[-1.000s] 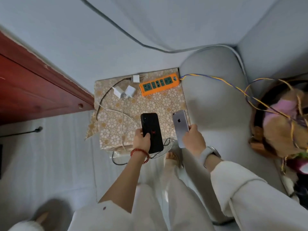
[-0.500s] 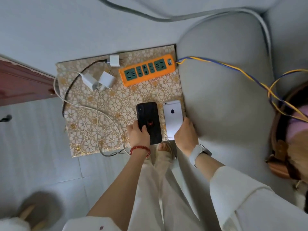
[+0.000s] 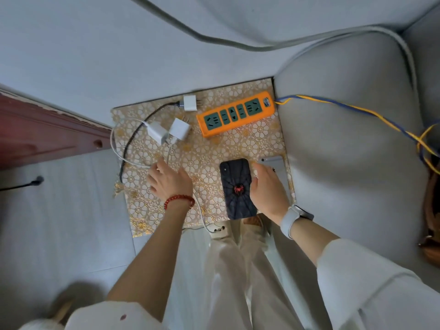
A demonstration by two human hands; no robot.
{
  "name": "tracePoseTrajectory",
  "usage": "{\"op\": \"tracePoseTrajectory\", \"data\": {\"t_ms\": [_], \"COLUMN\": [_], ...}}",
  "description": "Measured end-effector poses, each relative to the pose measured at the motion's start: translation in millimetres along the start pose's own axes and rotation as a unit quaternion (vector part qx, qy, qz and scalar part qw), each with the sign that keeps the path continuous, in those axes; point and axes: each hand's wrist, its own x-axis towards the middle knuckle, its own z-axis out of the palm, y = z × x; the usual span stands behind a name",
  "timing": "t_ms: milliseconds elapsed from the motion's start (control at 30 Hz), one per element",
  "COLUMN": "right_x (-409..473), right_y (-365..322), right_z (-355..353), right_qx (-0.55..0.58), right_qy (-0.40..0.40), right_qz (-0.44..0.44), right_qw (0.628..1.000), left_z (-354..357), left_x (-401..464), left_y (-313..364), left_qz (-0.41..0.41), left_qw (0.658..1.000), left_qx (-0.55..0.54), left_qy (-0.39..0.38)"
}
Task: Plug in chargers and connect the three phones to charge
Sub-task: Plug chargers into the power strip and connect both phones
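We have let go of the black spider-patterned phone (image 3: 238, 188) on the gold flowered desk (image 3: 240, 141), and now our left hand (image 3: 170, 181), open and empty, reaches to the thin white charging cable (image 3: 133, 161), while our right hand (image 3: 267, 188), loosely open, rests over the silver phone (image 3: 273, 161).

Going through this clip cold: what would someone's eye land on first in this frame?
Probably the orange power strip at the far edge of the gold-patterned mat, all its sockets empty. Next, the black phone with a red spider emblem, lying back-up on the mat beside the right hand, which covers most of a silver phone. To the left, three white chargers lie unplugged, and the left hand reaches toward their cables.
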Motion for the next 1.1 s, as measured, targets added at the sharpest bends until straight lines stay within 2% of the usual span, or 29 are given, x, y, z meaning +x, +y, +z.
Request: {"op": "tracePoseTrajectory", "data": {"t_ms": [100,133,300,467,533,633,800,900,967,1033,1100], "right_x": [6,8,20,26,17,5,11,23,35,54,78], "right_y": [-11,-16,-41,-67,-70,-70,-71,-63,-55,-46,-35], "right_z": [6,8,1,-6,-2,3,-13,-41,-65,-93,-121], "right_qx": [0.001,-0.001,-0.019,-0.095,-0.088,-0.04,-0.044,-0.077,-0.045,0.037,0.087], "right_qy": [-0.001,0.001,0.021,-0.128,-0.181,-0.207,-0.149,-0.087,-0.043,0.03,0.12], "right_qz": [-0.032,-0.047,-0.142,-0.269,-0.283,-0.287,-0.332,-0.357,-0.313,-0.22,-0.166], "right_qw": [1.0,0.999,0.99,0.95,0.938,0.934,0.93,0.927,0.948,0.974,0.975], "left_z": [-3,-3,-25,-62,-72,-81,-86,-82,-76,-69,-62], "left_x": [29,34,21,-8,-16,-21,-29,-38,-44,-50,-54], "left_y": [-10,-12,-13,-23,-25,-21,-8,1,8,13,12], "left_qz": [0.026,0.05,0.176,0.249,0.254,0.241,0.222,0.196,0.178,0.173,0.161], "left_qw": [0.997,0.996,0.965,0.928,0.924,0.92,0.914,0.904,0.9,0.901,0.909], "left_qx": [0.057,0.042,-0.159,-0.235,-0.245,-0.266,-0.3,-0.324,-0.325,-0.315,-0.3], "left_qy": [-0.051,-0.065,-0.11,-0.145,-0.151,-0.157,-0.159,-0.197,-0.229,-0.243,-0.242]}}
